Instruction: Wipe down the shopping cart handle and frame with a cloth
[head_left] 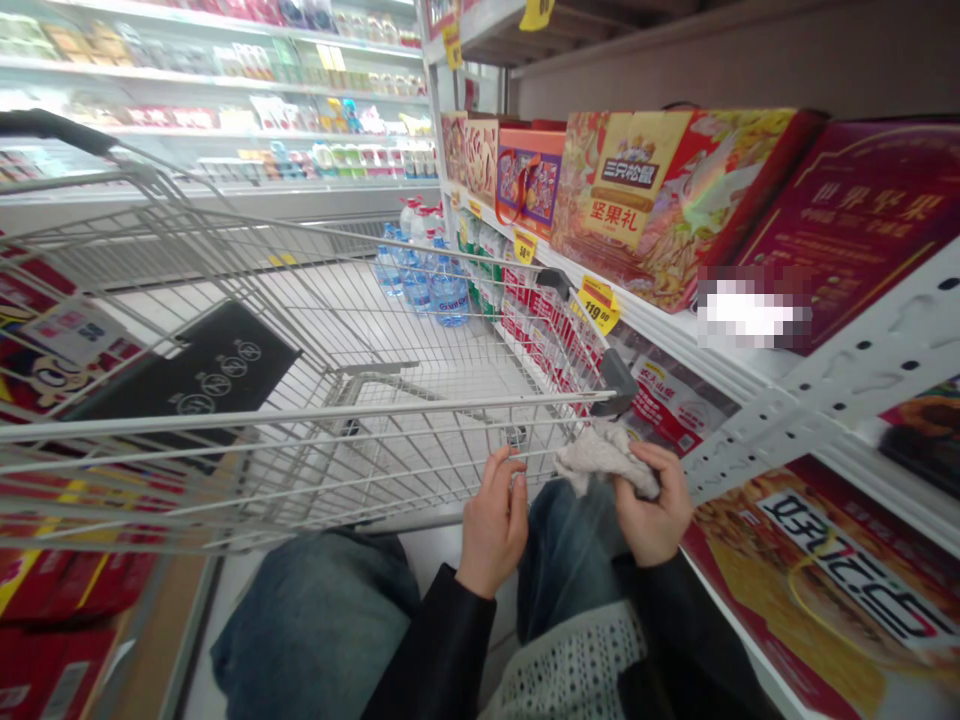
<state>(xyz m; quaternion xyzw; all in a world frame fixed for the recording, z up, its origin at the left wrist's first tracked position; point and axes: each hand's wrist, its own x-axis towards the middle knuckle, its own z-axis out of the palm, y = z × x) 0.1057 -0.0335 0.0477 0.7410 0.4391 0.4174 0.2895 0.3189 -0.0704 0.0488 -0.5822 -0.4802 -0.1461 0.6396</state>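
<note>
A crumpled grey-beige cloth (604, 458) is clenched in the right hand (652, 505), just below the near rail of a grey wire shopping cart (300, 418). The left hand (493, 525) curls at the cart's wires, its grip unclear. Beside them, a white metal shelf (675, 335) carries bright cardboard nut gift boxes (660, 205).

1. The shopping cart (300, 411) is smooth, pale grey coated metal wire.
2. The cloth (604, 460) is pale, soft and rough-napped.
3. The gift boxes (660, 200) are glossy printed card.
4. The water bottles (450, 290) are smooth, clear plastic.
5. The shelf upright (825, 390) is white painted metal.
6. The jeans (315, 610) are faded denim.
7. The sleeve (442, 650) is black and smooth, with a leather-like look.
</note>
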